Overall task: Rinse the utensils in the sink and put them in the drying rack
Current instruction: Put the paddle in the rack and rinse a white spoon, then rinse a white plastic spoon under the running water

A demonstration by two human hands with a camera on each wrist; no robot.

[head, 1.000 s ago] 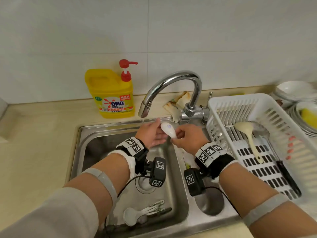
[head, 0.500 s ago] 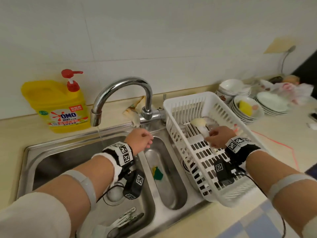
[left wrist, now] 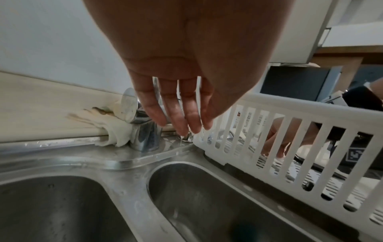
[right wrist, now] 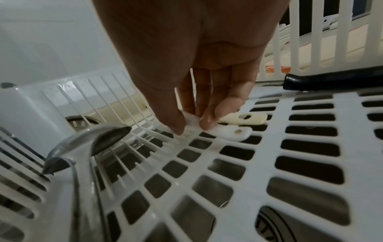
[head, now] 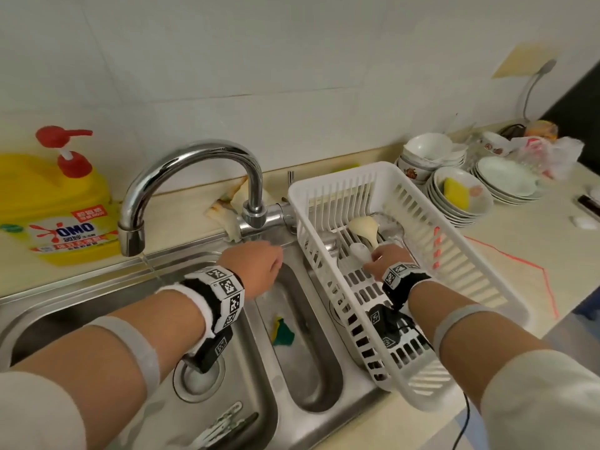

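My right hand is inside the white drying rack, low over its floor. Its thumb and fingers pinch the handle of a white plastic spoon; the spoon's bowl lies towards the rack's far end. A cream ladle lies just beyond it. My left hand hangs over the ridge between the two sink basins, near the faucet base. Its wet fingers are relaxed and hold nothing. Several more utensils lie in the left basin.
The faucet runs a thin stream into the left basin. A yellow soap bottle stands at the back left. A sponge lies in the small basin. Stacked bowls and plates sit right of the rack. A black-handled knife and a metal spoon lie in the rack.
My right hand carried the white spoon from under the faucet into the rack and lowered it. The left hand let go of it and stayed by the faucet. The head turned right.
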